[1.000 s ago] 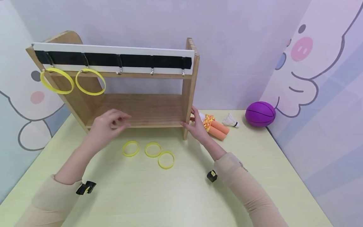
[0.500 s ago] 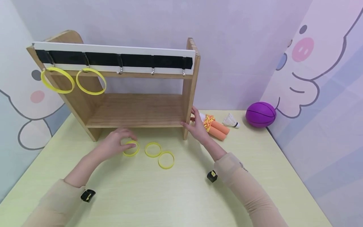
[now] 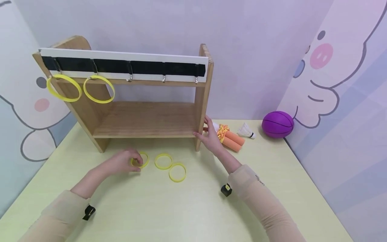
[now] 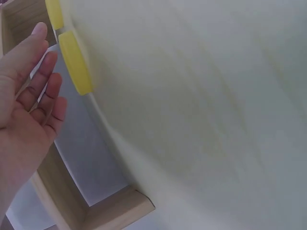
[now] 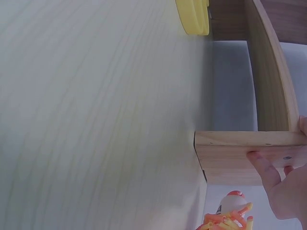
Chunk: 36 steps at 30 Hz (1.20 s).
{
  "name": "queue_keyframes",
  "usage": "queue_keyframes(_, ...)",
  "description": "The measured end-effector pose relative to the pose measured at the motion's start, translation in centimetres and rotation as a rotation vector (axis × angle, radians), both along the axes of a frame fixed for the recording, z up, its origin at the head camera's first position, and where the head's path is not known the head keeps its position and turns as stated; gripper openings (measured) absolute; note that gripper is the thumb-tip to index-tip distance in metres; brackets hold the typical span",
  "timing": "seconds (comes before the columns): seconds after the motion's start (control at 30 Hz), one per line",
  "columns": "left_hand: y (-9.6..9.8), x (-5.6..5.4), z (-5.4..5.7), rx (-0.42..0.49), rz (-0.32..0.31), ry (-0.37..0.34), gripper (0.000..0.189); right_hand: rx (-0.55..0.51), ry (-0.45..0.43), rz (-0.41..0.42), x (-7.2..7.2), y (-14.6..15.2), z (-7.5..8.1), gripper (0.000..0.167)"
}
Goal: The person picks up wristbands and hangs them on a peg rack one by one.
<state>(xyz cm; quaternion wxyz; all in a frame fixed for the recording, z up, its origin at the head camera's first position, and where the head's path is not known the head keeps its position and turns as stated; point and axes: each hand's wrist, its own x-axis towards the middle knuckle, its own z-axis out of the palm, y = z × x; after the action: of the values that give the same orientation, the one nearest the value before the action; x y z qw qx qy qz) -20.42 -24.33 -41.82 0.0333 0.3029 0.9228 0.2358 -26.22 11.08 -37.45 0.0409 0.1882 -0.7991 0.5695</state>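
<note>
My left hand point(image 3: 124, 162) hovers low over the leftmost yellow ring point(image 3: 146, 158) on the table, its index finger and thumb apart and overlapping it. In the left wrist view its fingers point(image 4: 48, 98) are bent, with no ring seen between them. Two more yellow rings lie to its right, the middle ring point(image 3: 163, 161) and the right ring point(image 3: 177, 172). My right hand point(image 3: 212, 138) grips the right side panel point(image 3: 203, 101) of a wooden rack point(image 3: 151, 119), thumb at its front edge. Two yellow rings, a far-left ring point(image 3: 64, 88) and its neighbour point(image 3: 99, 90), hang on hooks.
A white board with a black strip point(image 3: 146, 67) and several metal hooks point(image 3: 130, 79) spans the rack's top. Right of the rack lie orange-handled rolls wrapped in cord point(image 3: 232, 139), a shuttlecock point(image 3: 246, 130) and a purple ball point(image 3: 277, 124). Walls border the table point(image 3: 181, 211).
My left hand has come down from in front of the rack's shelf to the leftmost loose ring. The right hand stays on the side panel, and the rings look unmoved.
</note>
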Motion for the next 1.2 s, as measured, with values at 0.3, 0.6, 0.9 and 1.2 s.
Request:
queue_keyframes(0.3,0.1,0.2,-1.2,-0.009,0.019,-0.047,0.019,0.003,-0.005,0.001,0.2,0.0,-0.1,0.078)
queue_keyframes(0.6,0.0,-0.2,-1.3,-0.009,-0.015,-0.087,0.019,-0.001,-0.001,0.005,0.2,0.0,-0.2,0.078)
queue_keyframes(0.9,0.4,0.1,-0.8,0.014,0.019,-0.079,0.019,-0.007,-0.01,0.009,-0.1,0.0,-0.4,0.078)
queue_keyframes(1.2,0.6,0.3,-0.1,0.072,0.085,-0.113,0.011,-0.007,0.011,-0.002,-2.1,0.3,-2.7,0.081)
